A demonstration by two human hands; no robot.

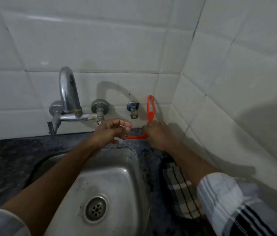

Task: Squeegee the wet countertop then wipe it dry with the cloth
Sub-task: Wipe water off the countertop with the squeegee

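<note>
Steel sink [117, 176] lies bare; right hand [159, 135] grips orange squeegee [150, 108], left hand [112, 132] loosely curled, holding nothing

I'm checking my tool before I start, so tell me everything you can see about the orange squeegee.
The squeegee looks like orange-red plastic. Its handle is a slotted loop standing nearly upright against the white wall tiles, and its blade runs left along the dark countertop behind the sink. The right hand grips the base of the handle; the left hand covers the blade's far end.
</note>
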